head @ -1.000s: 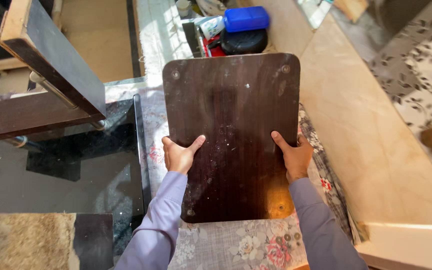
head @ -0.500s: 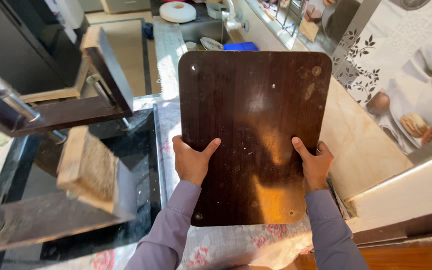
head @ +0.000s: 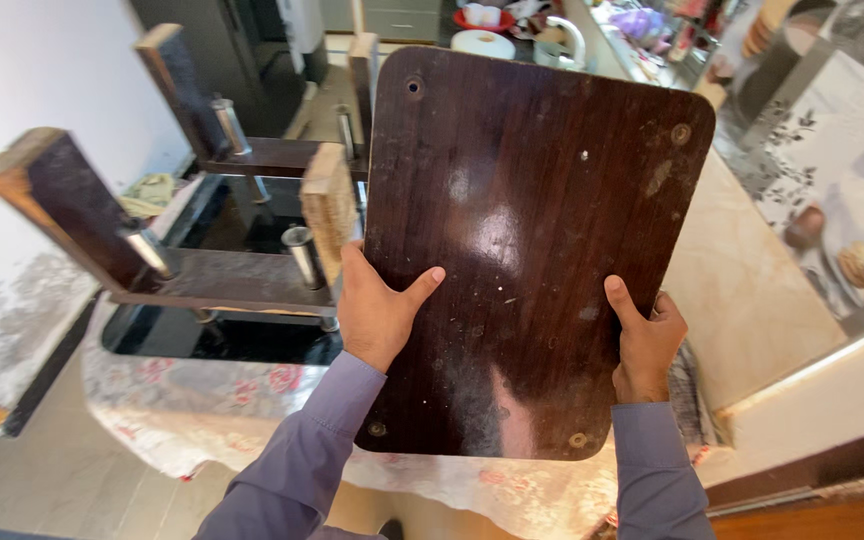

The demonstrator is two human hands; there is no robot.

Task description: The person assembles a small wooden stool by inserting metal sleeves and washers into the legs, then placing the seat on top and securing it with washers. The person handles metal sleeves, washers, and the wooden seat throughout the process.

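I hold a dark brown wooden board (head: 522, 220) with rounded corners and screw holes near its corners, tilted up in front of me. My left hand (head: 377, 310) grips its left edge, thumb lying across the face. On the right edge, my right hand (head: 644, 340) grips lower down, thumb on the face too. The board hides much of what lies behind it.
An upturned table frame with dark wooden legs (head: 82, 215) and metal fittings lies on black glass (head: 212, 335) to the left. A floral cloth (head: 202, 400) hangs below it. A beige marble counter (head: 752, 300) runs along the right, with dishes (head: 482, 42) at the far end.
I have lifted the board higher and tilted it toward me. It now fills more of the view, and the room beyond and the upturned frame show more.
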